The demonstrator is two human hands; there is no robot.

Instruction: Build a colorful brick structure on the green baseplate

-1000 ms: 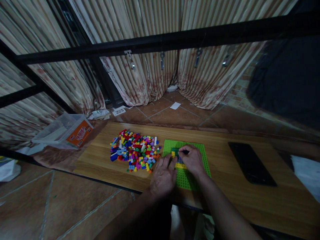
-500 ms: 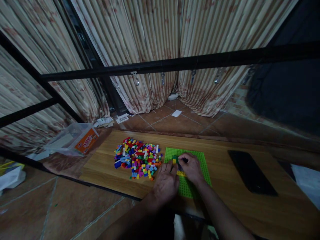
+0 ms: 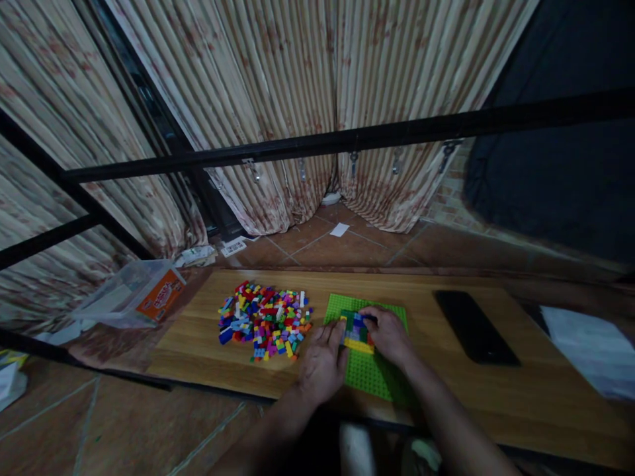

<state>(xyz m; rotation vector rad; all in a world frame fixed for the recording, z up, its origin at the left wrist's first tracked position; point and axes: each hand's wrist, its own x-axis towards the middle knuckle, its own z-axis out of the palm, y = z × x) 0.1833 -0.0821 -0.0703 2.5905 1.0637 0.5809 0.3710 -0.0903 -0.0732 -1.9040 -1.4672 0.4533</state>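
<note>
The right hand (image 3: 389, 336) has slid a little to the right over the plate (image 3: 370, 377) since the earlier frame, and the two hands now stand wider apart, so more of the build (image 3: 356, 327) shows between them.

The build sits on the plate, toward its far left corner: green at the far side, blue in the middle, a yellow row along the near side, a bit of red at the right end of that row. The right hand bends over the build's right side, thumb and forefinger curled close together by the blue part; I cannot tell whether a brick is pinched there. The left hand (image 3: 321, 363) reaches from the near edge with its fingers stretched forward, their tips at the build's left side; whether they grip anything is hidden.

The plate takes up most of the depth between the far and near edges of the bench (image 3: 198, 337). A loose pile (image 3: 265, 320) of bricks in many colours lies left of it, toward the bench's left end. Right of the plate, a black slab (image 3: 473, 327) lies flat. A clear box (image 3: 126, 291) with an orange label stands beyond the far left corner.
</note>
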